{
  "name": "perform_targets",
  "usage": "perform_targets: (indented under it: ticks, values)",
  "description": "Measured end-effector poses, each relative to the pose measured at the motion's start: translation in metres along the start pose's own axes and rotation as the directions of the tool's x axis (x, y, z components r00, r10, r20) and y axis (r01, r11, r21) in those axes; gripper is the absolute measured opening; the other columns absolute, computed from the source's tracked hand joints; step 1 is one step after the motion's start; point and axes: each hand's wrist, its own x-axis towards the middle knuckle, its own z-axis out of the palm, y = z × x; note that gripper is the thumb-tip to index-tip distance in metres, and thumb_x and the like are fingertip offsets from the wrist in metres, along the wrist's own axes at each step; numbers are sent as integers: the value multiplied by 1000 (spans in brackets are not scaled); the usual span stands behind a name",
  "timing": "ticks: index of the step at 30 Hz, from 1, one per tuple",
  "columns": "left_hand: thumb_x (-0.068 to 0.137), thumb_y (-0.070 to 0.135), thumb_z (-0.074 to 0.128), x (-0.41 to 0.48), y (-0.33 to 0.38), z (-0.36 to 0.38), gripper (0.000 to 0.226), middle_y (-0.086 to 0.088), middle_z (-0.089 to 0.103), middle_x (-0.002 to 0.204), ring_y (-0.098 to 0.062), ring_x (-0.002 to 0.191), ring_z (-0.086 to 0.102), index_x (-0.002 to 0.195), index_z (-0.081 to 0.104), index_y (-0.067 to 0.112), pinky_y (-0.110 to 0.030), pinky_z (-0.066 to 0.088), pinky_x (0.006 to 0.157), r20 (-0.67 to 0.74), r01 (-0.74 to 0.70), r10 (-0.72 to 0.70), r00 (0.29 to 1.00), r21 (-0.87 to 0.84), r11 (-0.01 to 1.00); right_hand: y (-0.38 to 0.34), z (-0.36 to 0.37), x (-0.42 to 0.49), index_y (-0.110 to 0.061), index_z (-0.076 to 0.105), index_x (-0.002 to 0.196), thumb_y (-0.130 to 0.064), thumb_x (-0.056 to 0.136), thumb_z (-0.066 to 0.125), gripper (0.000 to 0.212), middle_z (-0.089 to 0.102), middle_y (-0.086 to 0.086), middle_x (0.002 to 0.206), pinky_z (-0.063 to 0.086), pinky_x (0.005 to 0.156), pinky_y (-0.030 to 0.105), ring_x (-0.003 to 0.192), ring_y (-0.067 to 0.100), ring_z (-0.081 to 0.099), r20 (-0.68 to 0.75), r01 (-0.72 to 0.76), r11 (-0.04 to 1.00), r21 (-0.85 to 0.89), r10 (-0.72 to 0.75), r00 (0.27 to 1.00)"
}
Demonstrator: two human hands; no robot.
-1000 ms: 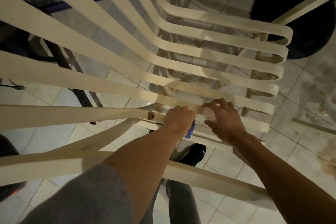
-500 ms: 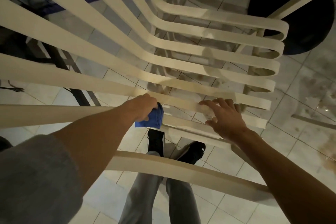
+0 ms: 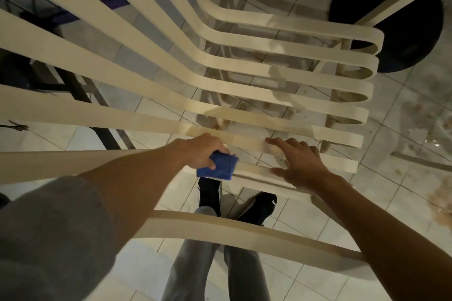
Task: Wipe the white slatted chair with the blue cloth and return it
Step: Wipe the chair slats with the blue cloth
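The white slatted chair [image 3: 281, 76] fills the head view, its curved slats running from upper left down to looped ends at the right. My left hand [image 3: 200, 151] grips the folded blue cloth [image 3: 217, 166] against a near slat of the chair, thumb curled over the cloth. Just to the right, my right hand [image 3: 298, 164] rests on the near slats with its fingers spread and fairly straight, holding nothing. Both forearms reach in from the bottom edge.
A black round object [image 3: 401, 19] stands on the tiled floor at the upper right behind the chair. Dark metal legs [image 3: 97, 124] show at the left under the slats. My black shoes [image 3: 234, 203] and grey trousers stand below the chair. Stained tiles [image 3: 420, 115] lie to the right.
My left hand slid left along the near slat with the blue cloth, which now shows more. My right hand stayed on the slats and spread its fingers flatter.
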Motion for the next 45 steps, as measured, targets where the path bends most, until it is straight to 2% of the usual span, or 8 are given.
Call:
perform_targets:
  ticks: [4,12,18,27,30,34,39,45]
  values:
    - [82,11,74,-18,-35,-15,32,-5,67,94,-25,90,62,113,69,15,-41,50,84,17,94,-98,995,163,982,3,4,-2,-48,10,147,-46,82,73,90,39,2,147,23,112,51,133,28,36,1,35,999,-37,-35,999]
    - [79,2,71,4,-10,-5,22,-10,66,88,-27,86,62,100,71,6,-38,48,78,21,-15,13,1000,69,997,-3,9,4,-46,11,146,-36,81,75,92,37,4,148,21,112,55,134,30,34,8,4,999,-54,-4,1000]
    - [86,5,72,13,2,7,45,-1,69,111,-15,98,59,130,66,13,-28,43,83,-17,-120,119,993,-97,988,-5,9,4,-46,9,146,-35,80,76,94,37,4,148,21,112,56,134,30,34,14,0,998,-58,1,1000]
    - [86,3,65,-13,-25,-11,17,-14,65,96,-29,90,61,103,65,4,-36,46,78,62,54,-64,996,159,986,-9,6,2,-42,10,147,-34,82,74,92,35,6,149,20,113,57,136,32,33,15,-5,995,-99,7,1000]
    - [85,4,67,-8,-18,-10,17,-5,58,87,-26,86,59,91,57,16,-41,49,82,70,43,-55,996,171,984,-11,4,3,-40,10,148,-34,83,74,91,35,7,149,20,113,58,136,32,33,30,-4,994,-110,8,1000]
    - [84,7,70,13,2,-1,15,-11,65,94,-29,90,61,98,66,9,-47,49,85,80,-77,69,994,96,992,-12,8,3,-39,7,147,-35,84,72,90,35,9,147,20,112,58,134,33,33,24,-12,989,-147,15,1000]
    - [88,11,72,27,16,14,48,-3,67,115,-19,100,59,134,61,15,-32,46,87,25,-148,149,988,-41,988,-14,7,4,-38,6,146,-35,84,72,91,34,10,146,20,112,59,134,34,33,34,-16,987,-159,22,999]
    - [88,14,72,-17,-37,-15,28,7,68,89,-13,84,59,116,71,19,-27,45,75,35,30,-34,999,104,994,-14,6,1,-35,6,149,-35,86,69,89,32,12,148,20,113,60,135,35,31,46,1,985,-172,7,999]
